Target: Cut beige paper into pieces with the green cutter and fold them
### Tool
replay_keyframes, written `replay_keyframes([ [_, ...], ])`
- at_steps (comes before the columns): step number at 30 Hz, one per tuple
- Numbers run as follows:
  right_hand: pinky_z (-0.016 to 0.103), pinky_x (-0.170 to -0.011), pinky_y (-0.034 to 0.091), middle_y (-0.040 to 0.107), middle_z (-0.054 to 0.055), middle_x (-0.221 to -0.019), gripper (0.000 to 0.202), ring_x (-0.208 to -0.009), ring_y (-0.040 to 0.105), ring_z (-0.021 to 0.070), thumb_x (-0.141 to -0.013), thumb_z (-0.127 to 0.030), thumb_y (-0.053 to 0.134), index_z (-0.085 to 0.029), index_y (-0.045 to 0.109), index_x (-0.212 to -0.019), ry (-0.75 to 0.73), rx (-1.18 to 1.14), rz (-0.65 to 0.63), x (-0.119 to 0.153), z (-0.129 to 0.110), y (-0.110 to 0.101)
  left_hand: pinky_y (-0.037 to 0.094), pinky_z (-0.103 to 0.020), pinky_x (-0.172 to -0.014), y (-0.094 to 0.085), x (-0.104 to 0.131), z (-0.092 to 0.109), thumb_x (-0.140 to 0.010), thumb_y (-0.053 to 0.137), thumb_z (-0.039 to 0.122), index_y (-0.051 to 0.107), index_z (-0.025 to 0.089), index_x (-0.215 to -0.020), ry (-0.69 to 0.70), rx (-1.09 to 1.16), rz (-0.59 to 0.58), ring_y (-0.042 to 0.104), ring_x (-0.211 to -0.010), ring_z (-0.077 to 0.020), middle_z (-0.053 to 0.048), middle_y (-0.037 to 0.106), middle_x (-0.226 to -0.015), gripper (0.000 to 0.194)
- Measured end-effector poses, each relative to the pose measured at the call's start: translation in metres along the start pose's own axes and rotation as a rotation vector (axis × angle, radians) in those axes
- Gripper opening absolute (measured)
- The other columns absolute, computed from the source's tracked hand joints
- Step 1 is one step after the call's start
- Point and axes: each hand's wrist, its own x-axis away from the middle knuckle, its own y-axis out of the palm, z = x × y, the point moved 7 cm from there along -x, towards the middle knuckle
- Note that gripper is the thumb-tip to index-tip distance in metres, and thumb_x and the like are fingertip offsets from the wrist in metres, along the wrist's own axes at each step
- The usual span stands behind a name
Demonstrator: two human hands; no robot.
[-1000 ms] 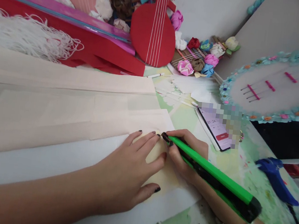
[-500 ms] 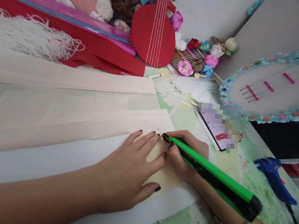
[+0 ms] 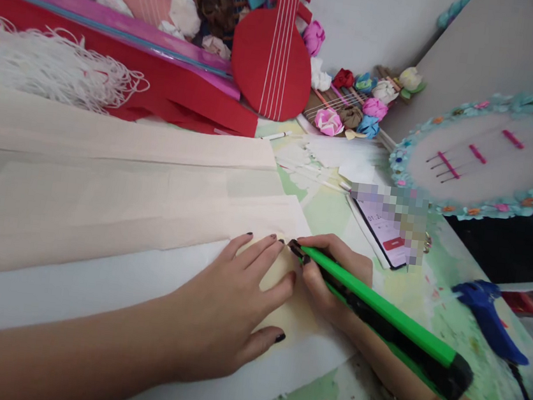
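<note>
Pinching the green cutter (image 3: 380,301) between thumb and fingers close to its dark tip, the right hand (image 3: 352,261) holds it aslant, the back end reaching over the wrist and toward the surface's right edge. And here's the left hand (image 3: 231,299), spread wide, palm down on the pale yellow sheet (image 3: 277,275), 3 fingertips lined up by the cream paper (image 3: 104,188) and the cutter's tip just beside them! Beneath, a white sheet (image 3: 141,282) stretches over the surface (image 3: 322,197). Past the right hand lies 1 phone (image 3: 379,222), partly blurred out; nearer the surface's right edge, 1 blue glue gun (image 3: 493,322). Up along the far side: white string (image 3: 60,67) heaped on red material (image 3: 187,91), and 1 red stringed shape (image 3: 272,66) next to paper flowers (image 3: 350,115).
</note>
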Motion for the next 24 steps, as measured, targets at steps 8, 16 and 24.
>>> replay_keyframes([
  [8, 0.020, -0.058, 0.051, 0.075, -0.003, -0.076, 0.027, -0.059, 0.067, 0.0103, -0.071, -0.009, 0.055, -0.022, 0.065, -0.092, -0.041, 0.029, 0.004, 0.0005, -0.0007, -0.0009, 0.029, -0.059, -0.109, 0.0006, -0.0003, -0.0005, -0.091, 0.047, 0.051, 0.044, 0.018, -0.135, 0.014, -0.018, 0.010, 0.033, -0.139, -0.0394, -0.025, 0.039, -0.146, 0.055],
  [16, 0.017, -0.058, 0.052, 0.075, -0.004, -0.076, 0.026, -0.062, 0.069, 0.0099, -0.070, -0.008, 0.056, -0.023, 0.066, -0.090, -0.052, 0.019, -0.003, 0.0008, -0.0004, -0.0011, 0.029, -0.058, -0.110, -0.0005, 0.0000, 0.0003, -0.092, 0.046, 0.051, 0.046, 0.017, -0.135, 0.016, -0.031, 0.001, 0.032, -0.140, -0.0391, -0.025, 0.039, -0.147, 0.055],
  [24, 0.018, -0.058, 0.051, 0.075, -0.004, -0.075, 0.024, -0.061, 0.069, 0.0098, -0.072, -0.009, 0.055, -0.022, 0.065, -0.089, -0.069, 0.022, -0.012, 0.0022, -0.0029, -0.0058, 0.029, -0.057, -0.109, 0.0004, -0.0006, 0.0005, -0.094, 0.038, 0.052, 0.042, 0.009, -0.139, 0.024, -0.081, 0.013, 0.033, -0.139, -0.0383, -0.025, 0.039, -0.147, 0.063],
])
